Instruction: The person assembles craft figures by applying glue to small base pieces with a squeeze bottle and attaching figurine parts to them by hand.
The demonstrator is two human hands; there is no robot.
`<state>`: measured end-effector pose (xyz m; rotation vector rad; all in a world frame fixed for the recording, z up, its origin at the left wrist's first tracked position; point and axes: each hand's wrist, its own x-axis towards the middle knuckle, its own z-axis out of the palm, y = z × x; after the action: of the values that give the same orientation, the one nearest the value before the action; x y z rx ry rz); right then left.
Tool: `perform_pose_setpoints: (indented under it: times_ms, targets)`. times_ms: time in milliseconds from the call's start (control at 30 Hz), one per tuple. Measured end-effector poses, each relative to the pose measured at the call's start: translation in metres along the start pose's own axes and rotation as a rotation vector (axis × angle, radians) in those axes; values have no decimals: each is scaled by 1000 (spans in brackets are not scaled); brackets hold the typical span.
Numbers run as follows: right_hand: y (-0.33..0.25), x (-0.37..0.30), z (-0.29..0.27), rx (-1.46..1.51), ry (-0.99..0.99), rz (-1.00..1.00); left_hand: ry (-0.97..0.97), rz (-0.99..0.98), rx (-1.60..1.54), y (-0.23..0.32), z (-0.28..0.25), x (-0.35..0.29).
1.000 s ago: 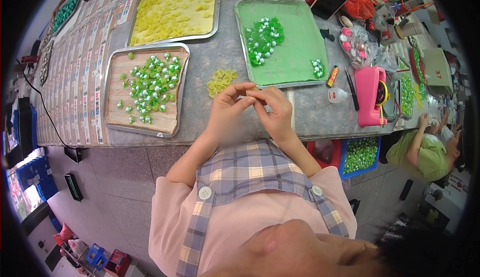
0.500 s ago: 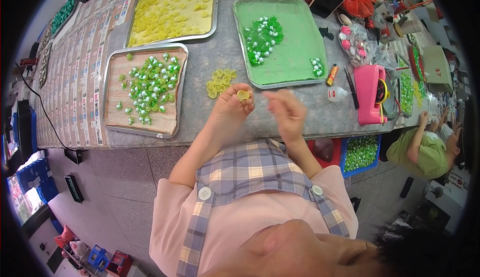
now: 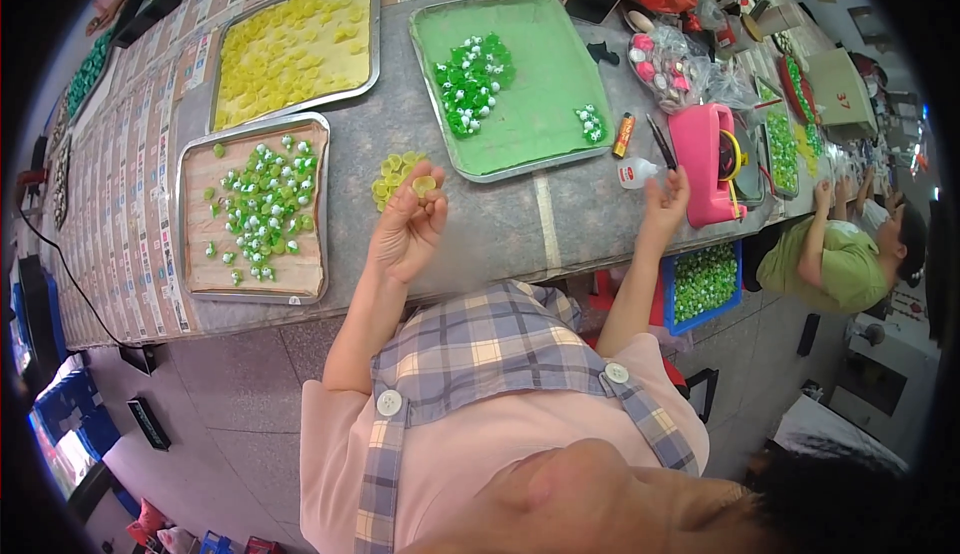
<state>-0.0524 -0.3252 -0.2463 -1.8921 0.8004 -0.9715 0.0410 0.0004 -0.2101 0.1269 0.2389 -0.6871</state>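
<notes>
My left hand [image 3: 405, 234] is raised over the near table edge, its fingers pinching a small translucent yellow cup-shaped piece [image 3: 424, 186]. Just behind it is a little pile of similar yellow pieces [image 3: 392, 176]. My right hand [image 3: 664, 212] is stretched out to the right with its fingers apart, and I see nothing held in it. Its fingertips are by a small white bottle [image 3: 637, 172] and the lower end of a slim black pen-like tool [image 3: 661, 140]; whether they touch either, I cannot tell. A pink machine [image 3: 702, 169] stands right beside that hand.
At left, a tray [image 3: 184, 216] carries green-and-white pieces; behind it is a tray of yellow pieces [image 3: 377, 39]. A green-lined tray [image 3: 545, 84] bears green clusters. An orange tube [image 3: 624, 134] lies by the bottle. Below the table edge sits a blue bin [image 3: 741, 284]. A person in green [image 3: 830, 264] works at right.
My right hand has moved away from beside my left, out to the right by the bottle and pink machine. My left hand still holds the yellow piece. The whole view has shifted.
</notes>
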Motion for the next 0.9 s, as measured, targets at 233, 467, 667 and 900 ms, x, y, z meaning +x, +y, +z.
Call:
perform_pose_setpoints:
  times_ms: [233,467,667,900]
  targets:
    - [6,-6,20,-391,-175,33,-19,-3,84,3,2,-2]
    - [-105,-36,54,455,-212,-49,60,-46,242,-3,12,-2]
    - [-134,-49,56,613,-537,-119,28,-75,317,-4,21,-7]
    - [-165,-80,74,918,-793,128,8,-56,467,-5,22,-10]
